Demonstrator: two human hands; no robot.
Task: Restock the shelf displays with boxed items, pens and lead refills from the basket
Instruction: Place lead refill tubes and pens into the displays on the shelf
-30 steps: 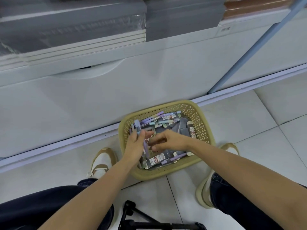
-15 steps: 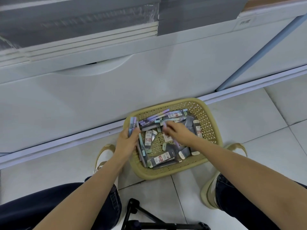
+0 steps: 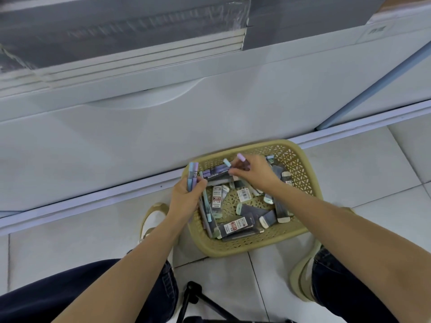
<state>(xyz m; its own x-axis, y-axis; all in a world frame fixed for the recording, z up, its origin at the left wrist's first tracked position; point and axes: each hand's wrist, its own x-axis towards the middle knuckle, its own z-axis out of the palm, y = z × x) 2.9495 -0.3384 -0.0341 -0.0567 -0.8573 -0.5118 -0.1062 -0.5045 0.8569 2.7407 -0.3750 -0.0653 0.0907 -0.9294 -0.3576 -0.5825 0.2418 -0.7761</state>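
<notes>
Tiled floor (image 3: 349,164), basket (image 3: 300,159) by cabinet rail (image 3: 93,199); left hand (image 3: 184,199) grip round pens (image 3: 193,171), right hand (image 3: 254,172) grip round lilac-capped pen (image 3: 241,157).

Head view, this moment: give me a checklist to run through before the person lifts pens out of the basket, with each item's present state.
1. The left hand grips the pen bundle: ok, fingers curled round it.
2. The right hand pinches the pink-capped pen: ok.
3. That pen's lower end is free of other items: cannot tell, the hand hides it.
4. The basket rests flat on the floor: ok.
5. A pen display is in view for placing: not ok, only wrapped stacks show on the shelf.
</notes>
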